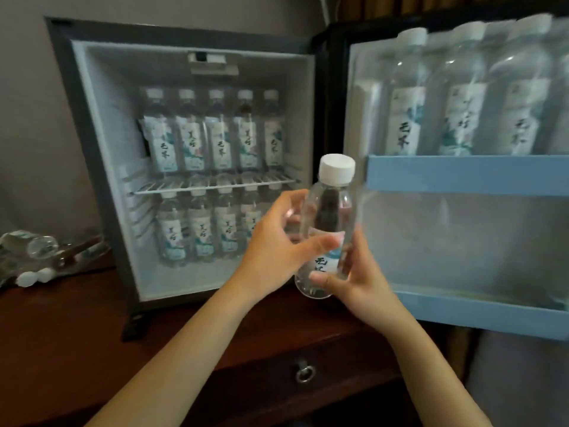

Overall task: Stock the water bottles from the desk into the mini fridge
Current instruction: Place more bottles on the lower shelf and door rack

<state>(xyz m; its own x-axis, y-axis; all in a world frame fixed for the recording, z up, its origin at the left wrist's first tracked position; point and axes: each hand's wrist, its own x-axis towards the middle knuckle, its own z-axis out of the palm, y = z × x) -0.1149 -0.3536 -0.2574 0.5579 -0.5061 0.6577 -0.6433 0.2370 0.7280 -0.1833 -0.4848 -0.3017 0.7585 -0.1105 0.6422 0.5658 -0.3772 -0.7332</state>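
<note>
A clear water bottle [331, 217] with a white cap stands upright in the air before the open mini fridge [101, 167]. My left hand [277, 245] wraps its middle from the left, thumb across the label. My right hand [354, 272] holds its lower part from the right. Inside the fridge, a row of several labelled bottles [215, 134] stands on the wire shelf [215, 184] and another row [203, 229] stands below it. The open fridge door [462, 177] at right holds several bottles [462, 94] in its upper blue rack; its lower rack [480, 312] looks bare.
The fridge sits on a dark wooden desk [77, 318] with a ring-pull drawer [304, 372]. At the far left of the desk lie several loose bottles on their sides [34, 245] amid crumpled plastic wrap. A grey wall stands behind.
</note>
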